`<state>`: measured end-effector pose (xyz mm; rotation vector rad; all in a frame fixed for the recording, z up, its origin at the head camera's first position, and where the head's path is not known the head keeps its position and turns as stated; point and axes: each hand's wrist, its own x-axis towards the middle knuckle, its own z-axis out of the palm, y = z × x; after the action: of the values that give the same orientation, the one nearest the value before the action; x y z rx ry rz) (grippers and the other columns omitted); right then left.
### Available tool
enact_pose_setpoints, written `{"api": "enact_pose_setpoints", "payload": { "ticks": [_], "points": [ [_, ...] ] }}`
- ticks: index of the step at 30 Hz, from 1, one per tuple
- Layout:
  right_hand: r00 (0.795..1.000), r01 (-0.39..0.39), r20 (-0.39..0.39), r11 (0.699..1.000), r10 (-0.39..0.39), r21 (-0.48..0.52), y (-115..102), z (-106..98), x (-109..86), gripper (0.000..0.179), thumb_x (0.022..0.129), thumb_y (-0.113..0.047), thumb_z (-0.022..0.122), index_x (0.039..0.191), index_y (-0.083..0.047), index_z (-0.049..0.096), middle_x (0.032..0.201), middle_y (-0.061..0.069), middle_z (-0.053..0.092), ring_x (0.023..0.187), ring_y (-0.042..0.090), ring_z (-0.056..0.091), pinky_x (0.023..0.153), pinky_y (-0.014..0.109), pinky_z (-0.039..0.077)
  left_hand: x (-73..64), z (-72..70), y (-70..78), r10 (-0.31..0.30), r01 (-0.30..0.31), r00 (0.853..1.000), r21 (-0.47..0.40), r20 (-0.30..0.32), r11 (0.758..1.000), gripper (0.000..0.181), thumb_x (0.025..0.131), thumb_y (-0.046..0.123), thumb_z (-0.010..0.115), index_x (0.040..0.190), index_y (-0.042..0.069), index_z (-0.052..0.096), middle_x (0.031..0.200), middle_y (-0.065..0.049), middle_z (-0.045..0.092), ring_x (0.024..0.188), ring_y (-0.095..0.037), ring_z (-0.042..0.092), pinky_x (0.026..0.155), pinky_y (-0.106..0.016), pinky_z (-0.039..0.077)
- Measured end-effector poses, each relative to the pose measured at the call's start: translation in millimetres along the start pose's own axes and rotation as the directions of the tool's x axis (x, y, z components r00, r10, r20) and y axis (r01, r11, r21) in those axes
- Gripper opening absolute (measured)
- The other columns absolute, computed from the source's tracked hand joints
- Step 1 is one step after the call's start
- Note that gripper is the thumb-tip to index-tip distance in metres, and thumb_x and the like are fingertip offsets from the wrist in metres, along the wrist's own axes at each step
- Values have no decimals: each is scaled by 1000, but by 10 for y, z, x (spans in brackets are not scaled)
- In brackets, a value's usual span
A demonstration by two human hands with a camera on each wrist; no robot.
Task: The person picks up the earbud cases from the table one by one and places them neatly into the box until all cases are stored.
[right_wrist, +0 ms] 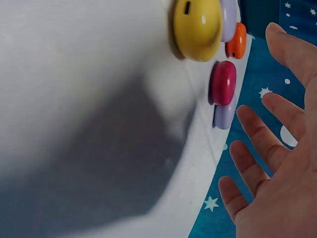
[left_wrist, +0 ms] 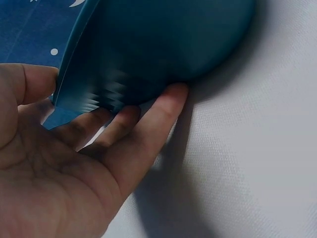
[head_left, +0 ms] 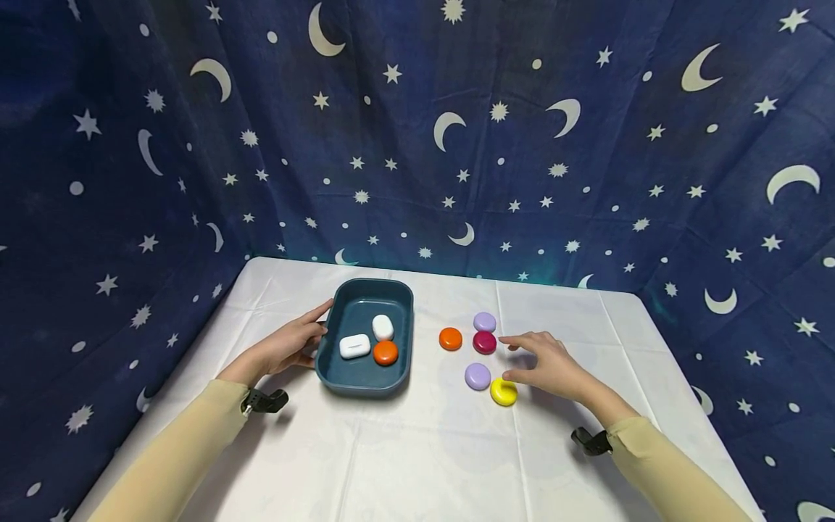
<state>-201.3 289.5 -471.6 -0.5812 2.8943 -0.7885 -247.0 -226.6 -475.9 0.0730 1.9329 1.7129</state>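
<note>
At the left, a dark teal rectangular tray [head_left: 365,388] holds two white rounded pieces, one upright oval [head_left: 383,328] and one oblong [head_left: 355,346], and an orange disc [head_left: 385,353]. My left hand [head_left: 290,346] lies along its left side, loosely extended fingers [left_wrist: 156,124] touching the outer wall. My right hand [head_left: 546,365] hovers at the right with spread fingers, holding nothing. Its thumb overlaps a glossy yellow disc [head_left: 504,392] in the head view; the right wrist view shows them apart. Just left of the index fingertip is a crimson disc [head_left: 485,342].
Two lilac discs [head_left: 478,376] and a second orange disc [head_left: 450,338] lie around the crimson and yellow ones. A white cloth covers the table [head_left: 417,449]. Behind and beside it hangs a dark blue curtain [head_left: 404,130] with moons and stars.
</note>
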Motion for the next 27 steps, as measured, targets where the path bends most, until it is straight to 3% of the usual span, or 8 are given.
{"api": "enact_pose_setpoints", "payload": {
  "ticks": [8, 27],
  "points": [
    [999, -16, 40, 1000, 16, 11, 4, 114, -131, 73, 78, -51, 86, 141, -23, 64, 120, -3, 66, 115, 22, 49, 98, 52, 35, 5, 1, 9, -7, 7, 1000, 4, 2, 1000, 70, 105, 15, 40, 165, 39, 12, 90, -7, 44, 96, -24, 51, 72, -45, 55],
    [998, -16, 63, 999, 18, -42, 6, 318, -239, 66, 71, -49, 91, 129, -28, 68, 120, -9, 64, 108, 17, 48, 94, 46, 37, 14, 8, 4, 3, -3, 1000, -11, 9, 1000, 72, 104, 13, 41, 165, 37, 12, 82, -5, 41, 86, -20, 51, 71, -46, 55]
  ]
}}
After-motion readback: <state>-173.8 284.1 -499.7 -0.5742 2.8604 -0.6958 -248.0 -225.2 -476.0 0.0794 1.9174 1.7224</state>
